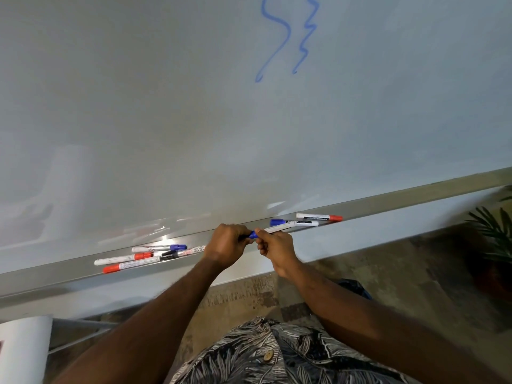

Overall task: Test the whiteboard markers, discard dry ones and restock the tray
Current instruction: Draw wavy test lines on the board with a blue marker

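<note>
Both hands meet over the whiteboard's metal tray [388,202]. My right hand [277,249] pinches a white-barrelled blue marker [273,229] by its body. Its blue cap [252,234] shows between the hands, and the curled fingers of my left hand [225,245] close round that end. Several markers lie on the tray at the left: a blue-capped one [163,247], two red-capped ones [124,258] [130,265] and a black one [182,253]. To the right lie a blue-capped marker [293,222] and a red-capped marker [318,217]. Two blue squiggles [277,37] mark the board.
The whiteboard [194,120] fills the upper view. A white roll [25,350] stands at the lower left beside the board's metal stand. A potted plant [496,231] is at the right. A dark bag-lined bin [356,288] shows behind my right forearm on the mottled floor.
</note>
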The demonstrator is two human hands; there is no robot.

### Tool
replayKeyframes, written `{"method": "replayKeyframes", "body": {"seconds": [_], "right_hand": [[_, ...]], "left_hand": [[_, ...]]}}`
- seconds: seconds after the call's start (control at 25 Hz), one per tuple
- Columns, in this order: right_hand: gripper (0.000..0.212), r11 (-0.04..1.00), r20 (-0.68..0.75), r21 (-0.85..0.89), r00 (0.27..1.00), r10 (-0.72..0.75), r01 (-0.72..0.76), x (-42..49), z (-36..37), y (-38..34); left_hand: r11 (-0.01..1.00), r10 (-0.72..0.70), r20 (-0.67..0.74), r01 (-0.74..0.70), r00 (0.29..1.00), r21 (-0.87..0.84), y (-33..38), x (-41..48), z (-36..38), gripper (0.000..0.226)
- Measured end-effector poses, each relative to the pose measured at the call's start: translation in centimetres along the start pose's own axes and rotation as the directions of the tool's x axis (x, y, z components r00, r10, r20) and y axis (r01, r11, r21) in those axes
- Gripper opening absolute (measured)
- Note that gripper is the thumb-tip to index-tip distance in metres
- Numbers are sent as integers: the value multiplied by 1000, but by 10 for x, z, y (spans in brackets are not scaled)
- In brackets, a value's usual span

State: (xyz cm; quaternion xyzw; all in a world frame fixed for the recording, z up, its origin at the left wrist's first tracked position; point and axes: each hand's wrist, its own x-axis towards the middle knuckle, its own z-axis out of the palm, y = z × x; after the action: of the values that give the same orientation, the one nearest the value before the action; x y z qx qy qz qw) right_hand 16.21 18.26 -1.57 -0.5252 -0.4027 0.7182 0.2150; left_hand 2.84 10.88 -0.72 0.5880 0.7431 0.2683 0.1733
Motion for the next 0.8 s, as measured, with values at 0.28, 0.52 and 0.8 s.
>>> {"method": "replayKeyframes", "body": {"seconds": [0.28, 0.52, 0.8], "right_hand": [[21, 992, 103, 70, 990, 93, -101, -3, 1, 5], [30, 841, -30, -490, 960, -277, 227, 12, -31, -8], [19, 262, 179, -901, 847, -501, 346, 49, -75, -39]], "left_hand": [[999, 24, 28, -25, 999, 47, -4, 0, -2, 14], [977, -152, 16, 148, 988, 157, -23, 1, -1, 17], [953, -179, 54, 159, 982, 259, -26, 4, 12, 20]]}}
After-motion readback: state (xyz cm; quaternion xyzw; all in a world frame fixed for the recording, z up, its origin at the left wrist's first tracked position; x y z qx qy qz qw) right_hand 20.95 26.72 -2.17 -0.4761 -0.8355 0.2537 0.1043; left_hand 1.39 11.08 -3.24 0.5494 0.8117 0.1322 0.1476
